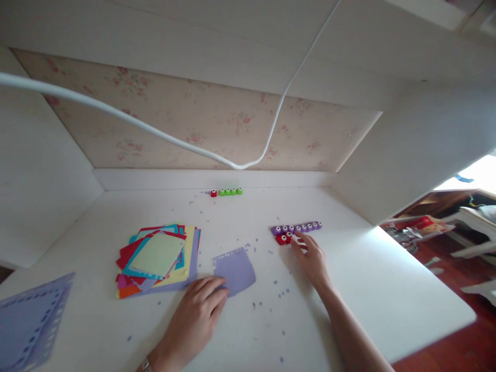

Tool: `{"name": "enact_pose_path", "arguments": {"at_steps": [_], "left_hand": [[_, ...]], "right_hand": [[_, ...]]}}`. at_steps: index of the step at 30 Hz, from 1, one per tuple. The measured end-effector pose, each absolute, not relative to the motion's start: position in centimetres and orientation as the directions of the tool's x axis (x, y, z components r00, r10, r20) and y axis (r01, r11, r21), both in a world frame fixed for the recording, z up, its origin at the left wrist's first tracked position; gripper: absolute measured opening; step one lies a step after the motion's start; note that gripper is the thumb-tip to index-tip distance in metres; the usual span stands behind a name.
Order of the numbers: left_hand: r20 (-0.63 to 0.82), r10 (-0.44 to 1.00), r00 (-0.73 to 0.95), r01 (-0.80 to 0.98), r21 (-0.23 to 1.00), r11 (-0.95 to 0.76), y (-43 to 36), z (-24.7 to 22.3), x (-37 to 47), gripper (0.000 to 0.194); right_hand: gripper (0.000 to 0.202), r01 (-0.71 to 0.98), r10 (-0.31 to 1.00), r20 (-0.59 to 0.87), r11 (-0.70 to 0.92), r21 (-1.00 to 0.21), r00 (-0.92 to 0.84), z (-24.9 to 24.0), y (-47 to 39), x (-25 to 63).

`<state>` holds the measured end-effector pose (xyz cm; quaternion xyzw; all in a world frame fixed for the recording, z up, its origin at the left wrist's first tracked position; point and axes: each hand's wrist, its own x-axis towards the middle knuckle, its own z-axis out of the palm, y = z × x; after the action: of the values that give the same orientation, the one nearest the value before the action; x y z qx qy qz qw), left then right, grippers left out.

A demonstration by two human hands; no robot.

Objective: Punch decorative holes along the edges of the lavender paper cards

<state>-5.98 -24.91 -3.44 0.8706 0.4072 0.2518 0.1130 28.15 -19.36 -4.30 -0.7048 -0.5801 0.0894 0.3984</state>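
Observation:
My left hand (201, 305) lies on the white table with loosely bent fingers, its fingertips on the lower left edge of a small purple paper sheet (236, 271). Punched holes run along the top edge of that sheet. My right hand (312, 258) reaches to the right, its thumb and fingers closed at the end of a short row of small red paper punches (283, 238). Part of that row is hidden by the fingers. Just behind it lies a longer row of purple paper punches (298, 228). Tiny purple paper bits are scattered about.
A pile of coloured paper sheets (158, 256) lies left of centre. Larger purple sheets with punched edges (33, 320) lie at the far left. Several green punches (230, 191) and a single red punch (213, 194) stand near the back wall. A white cable (166, 135) hangs in front.

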Motion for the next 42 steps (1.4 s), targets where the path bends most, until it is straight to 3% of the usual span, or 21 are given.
{"name": "enact_pose_path", "arguments": {"at_steps": [4, 7, 13, 20, 26, 30, 34, 38, 42], "left_hand": [[0.326, 0.778, 0.537, 0.665, 0.403, -0.629, -25.0, -3.3, -5.9, 0.025], [0.302, 0.788, 0.537, 0.673, 0.409, -0.616, -25.0, -3.4, -5.9, 0.025], [0.299, 0.785, 0.543, 0.671, 0.407, -0.620, -24.8, -3.5, -5.9, 0.022], [0.301, 0.772, 0.559, 0.672, 0.380, -0.635, -24.8, -3.8, -6.0, 0.023], [0.296, 0.772, 0.562, 0.677, 0.372, -0.635, -24.8, -3.6, -5.9, 0.023], [0.291, 0.772, 0.565, 0.678, 0.369, -0.635, -24.8, -3.5, -6.0, 0.023], [0.284, 0.774, 0.566, 0.680, 0.371, -0.633, -24.9, -3.6, -6.0, 0.023], [0.284, 0.776, 0.564, 0.680, 0.374, -0.631, -24.9, -3.6, -6.0, 0.023], [0.299, 0.773, 0.559, 0.673, 0.381, -0.634, -24.9, -3.5, -5.9, 0.023]], "right_hand": [[0.039, 0.854, 0.914, 0.390, 0.115, -0.507, 0.109, -4.4, -19.2, 28.3], [0.034, 0.891, 0.906, 0.415, 0.119, -0.438, 0.083, -4.1, -19.2, 28.3], [0.034, 0.874, 0.896, 0.390, 0.006, -0.487, 0.212, -3.4, -19.9, 28.3], [0.036, 0.867, 0.917, 0.397, 0.238, -0.438, -0.051, -4.1, -20.3, 30.0], [0.039, 0.916, 0.899, 0.407, 0.019, -0.400, 0.160, -4.5, -19.9, 29.9], [0.040, 0.913, 0.895, 0.401, -0.019, -0.408, 0.197, -4.2, -19.4, 29.1], [0.036, 0.943, 0.851, 0.522, 0.124, -0.308, 0.058, -3.7, -19.3, 28.4], [0.036, 0.943, 0.830, 0.525, 0.302, -0.142, -0.187, -3.7, -19.1, 28.0], [0.025, 0.942, 0.808, 0.552, 0.317, -0.113, -0.206, -4.1, -19.0, 27.9]]}}
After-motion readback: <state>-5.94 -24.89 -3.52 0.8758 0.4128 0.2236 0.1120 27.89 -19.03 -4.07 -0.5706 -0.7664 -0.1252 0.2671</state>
